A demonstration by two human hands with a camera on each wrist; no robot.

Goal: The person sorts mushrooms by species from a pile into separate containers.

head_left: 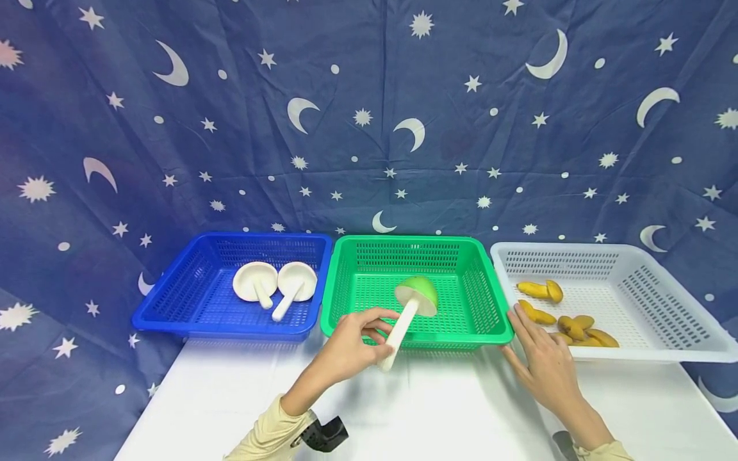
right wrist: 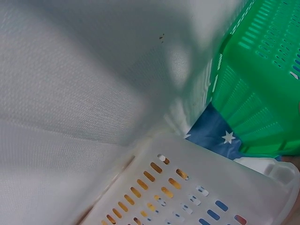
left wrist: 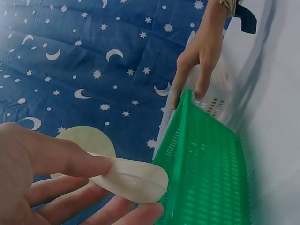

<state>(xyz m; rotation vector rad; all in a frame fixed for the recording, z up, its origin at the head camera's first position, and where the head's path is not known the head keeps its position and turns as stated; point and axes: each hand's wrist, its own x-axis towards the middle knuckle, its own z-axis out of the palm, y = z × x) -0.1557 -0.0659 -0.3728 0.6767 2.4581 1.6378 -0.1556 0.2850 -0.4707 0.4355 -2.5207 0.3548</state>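
My left hand (head_left: 352, 349) pinches the thick white stem of a green-capped mushroom (head_left: 419, 296) between thumb and fingers. The mushroom is tilted, its cap over the green basket (head_left: 403, 342) and its stem end toward me, past the front rim. In the left wrist view the pale stem (left wrist: 140, 180) lies across the fingers. My right hand (head_left: 544, 368) has its fingers extended at the neighbouring front corners of the green basket and the white basket (head_left: 651, 354). Only a sliver of that hand shows at the right wrist view's edge.
Left of the green basket stands a blue basket (head_left: 242, 333) holding two white mushrooms (head_left: 296, 282). Several yellow-brown mushrooms (head_left: 539, 290) lie in the white basket. All three baskets stand in a row on a white tablecloth (head_left: 438, 410), before a blue moon-and-star curtain (head_left: 346, 96).
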